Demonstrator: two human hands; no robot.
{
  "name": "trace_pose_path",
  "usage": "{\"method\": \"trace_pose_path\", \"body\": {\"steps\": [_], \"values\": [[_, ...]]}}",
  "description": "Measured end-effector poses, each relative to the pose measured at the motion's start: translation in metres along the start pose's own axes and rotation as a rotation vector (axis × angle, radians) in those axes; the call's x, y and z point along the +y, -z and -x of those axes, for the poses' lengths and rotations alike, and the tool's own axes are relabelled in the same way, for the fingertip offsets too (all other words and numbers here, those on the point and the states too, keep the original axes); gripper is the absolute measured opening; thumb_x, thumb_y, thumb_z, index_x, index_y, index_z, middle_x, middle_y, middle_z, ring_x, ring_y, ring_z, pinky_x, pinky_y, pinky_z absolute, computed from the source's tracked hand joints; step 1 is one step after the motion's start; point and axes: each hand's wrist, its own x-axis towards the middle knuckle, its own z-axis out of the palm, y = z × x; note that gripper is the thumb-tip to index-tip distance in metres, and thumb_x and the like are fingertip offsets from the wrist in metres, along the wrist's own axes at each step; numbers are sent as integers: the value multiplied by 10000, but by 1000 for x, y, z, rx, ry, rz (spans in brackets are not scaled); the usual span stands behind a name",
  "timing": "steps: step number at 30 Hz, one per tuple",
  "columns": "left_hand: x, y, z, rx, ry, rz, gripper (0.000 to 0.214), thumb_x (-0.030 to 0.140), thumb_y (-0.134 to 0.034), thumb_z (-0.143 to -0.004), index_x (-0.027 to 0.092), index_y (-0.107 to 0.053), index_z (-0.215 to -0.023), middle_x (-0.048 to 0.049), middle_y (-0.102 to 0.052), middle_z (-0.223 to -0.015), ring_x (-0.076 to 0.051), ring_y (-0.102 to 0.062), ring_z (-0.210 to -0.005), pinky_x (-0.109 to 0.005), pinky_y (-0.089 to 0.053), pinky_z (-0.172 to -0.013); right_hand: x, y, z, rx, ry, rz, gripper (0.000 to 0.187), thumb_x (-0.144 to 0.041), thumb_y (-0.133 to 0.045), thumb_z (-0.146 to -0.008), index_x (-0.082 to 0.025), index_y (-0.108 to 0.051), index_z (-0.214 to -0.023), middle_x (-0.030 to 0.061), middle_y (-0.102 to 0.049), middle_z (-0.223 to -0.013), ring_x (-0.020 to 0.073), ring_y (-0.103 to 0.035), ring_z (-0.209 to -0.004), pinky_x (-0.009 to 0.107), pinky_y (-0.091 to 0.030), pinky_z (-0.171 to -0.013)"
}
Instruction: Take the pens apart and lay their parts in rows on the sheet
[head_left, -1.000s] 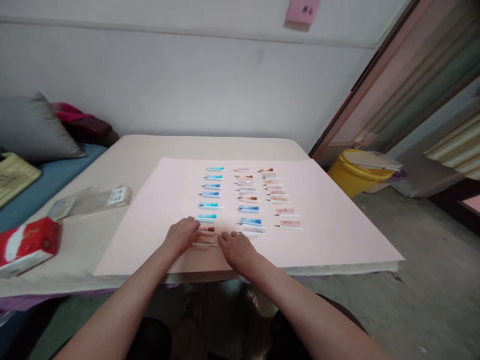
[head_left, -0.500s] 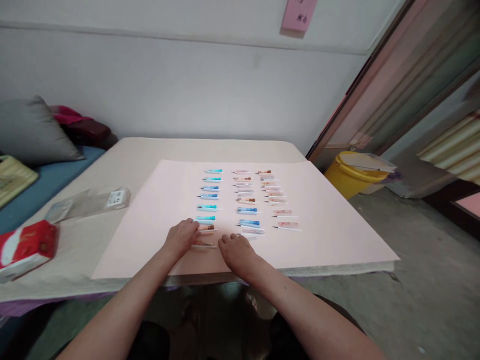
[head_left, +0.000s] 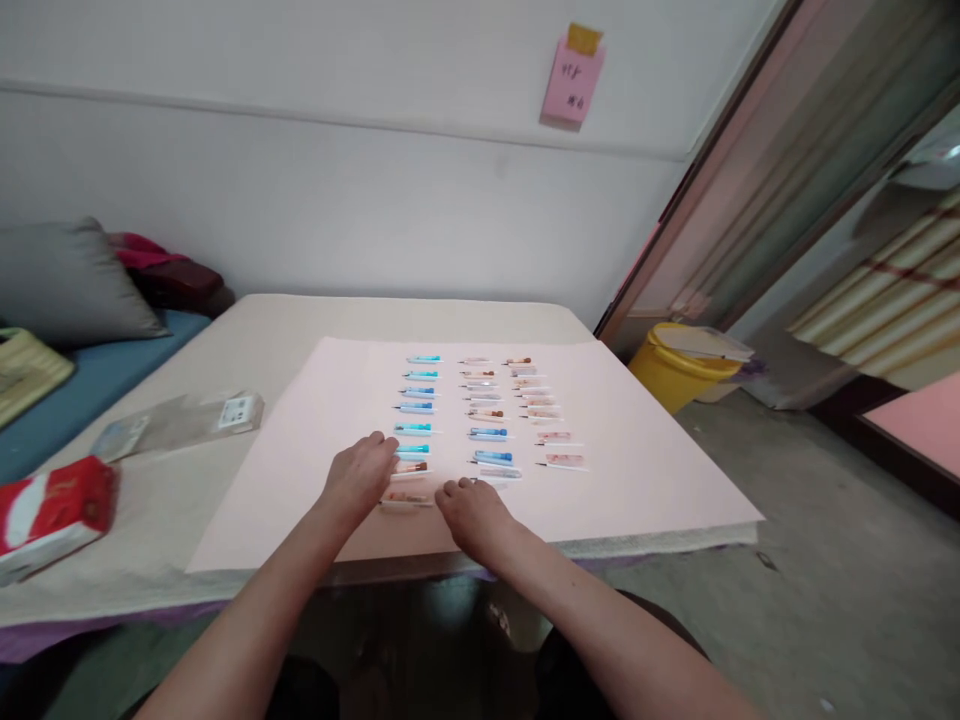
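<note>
Several slim pens lie in three rough columns on a pale pink sheet (head_left: 300, 460), each a coloured barrel beside a thin white refill with a dark tip. My left hand (head_left: 360, 470) has its fingers bent together over the left end of a brown pen (head_left: 412, 467). Just above that is a turquoise pen (head_left: 412, 450), and below lies a pale brown pen (head_left: 406, 499). My right hand (head_left: 472, 508) rests low by the middle column, fingers curled down, close to a pale clear pen (head_left: 501, 473). Its fingertips are partly hidden.
On the left lie a clear plastic bag (head_left: 187, 420) and a red tissue pack (head_left: 56, 515). Behind the bed-like surface (head_left: 405, 312) stands a wall with a pink note (head_left: 574, 80). A yellow bucket (head_left: 667, 370) is on the floor at right.
The view has tilted up slightly, so the pink note shows fully and the sheet sits lower. Both hands stay nearly in place over the same pens.
</note>
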Motion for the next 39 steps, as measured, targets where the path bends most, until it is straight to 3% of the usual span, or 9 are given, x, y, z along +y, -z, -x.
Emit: {"method": "trace_pose_path", "body": {"steps": [4,8,12,16,19,22,29,32,39], "values": [[-3,10,12,45,-25,27,264,287,-318,-903,200,-562,-955,-72,-570,-981,-185,-558,-886,-297,-403,-707,-12,16,20,49,-21,-52,158,-194,-463,-852,-173,-570,-966,70,-622,-939,196,-567,-868,296,-430,-697],[-13,20,28,62,-7,71,294,308,-301,-908,207,-563,-995,-70,-582,-979,-187,-561,-887,-295,-399,-709,-14,14,64,119,-32,-88,205,-217,-417,-889,-217,-575,-1021,38,-640,-957,187,-575,-862,304,-429,-708],[-23,31,38,82,22,142,318,329,-300,-906,237,-549,-1080,-58,-588,-1030,-185,-562,-913,-294,-396,-731,5,-9,132,273,-138,-72,295,-189,-387,-898,-238,-573,-1122,70,-614,-1137,196,-560,-1012,341,-423,-818],[-27,36,40,112,34,150,314,331,-317,-898,231,-559,-1070,-62,-596,-1046,-192,-577,-894,-297,-396,-717,28,-40,202,400,-263,56,270,-289,-450,-877,-277,-623,-1084,80,-629,-1135,241,-572,-1030,410,-418,-857],[-22,38,43,141,35,143,311,324,-316,-897,229,-567,-1055,-59,-606,-1046,-191,-584,-901,-288,-396,-704,32,-59,233,472,-289,117,261,-320,-497,-852,-278,-638,-1068,61,-633,-1140,245,-562,-1058,403,-423,-868],[-10,38,48,171,18,127,318,324,-309,-902,232,-566,-1064,-54,-612,-1054,-187,-586,-926,-274,-395,-697,24,-62,240,499,-316,116,243,-283,-485,-859,-268,-652,-1035,42,-631,-1146,241,-534,-1101,412,-395,-912],[16,27,85,226,-95,196,325,356,-312,-901,258,-566,-1078,-27,-622,-1065,-178,-591,-946,-273,-408,-722,1,-41,233,555,-437,-3,237,-197,-466,-861,-254,-658,-989,26,-651,-1094,206,-535,-1075,399,-360,-948],[2,14,114,235,-14,217,323,369,-326,-893,266,-562,-1087,-24,-611,-1120,-171,-583,-976,-265,-410,-764,1,-42,236,569,-435,-7,241,-187,-457,-866,-249,-653,-993,30,-647,-1099,202,-523,-1090,393,-346,-954],[-62,-21,190,184,330,159,388,397,-314,-870,215,-556,-1113,-79,-580,-1197,-227,-560,-1044,-321,-402,-857,7,-54,240,670,-387,-10,219,-193,-468,-853,-231,-662,-947,41,-663,-1054,209,-540,-1051,391,-324,-935]]}}
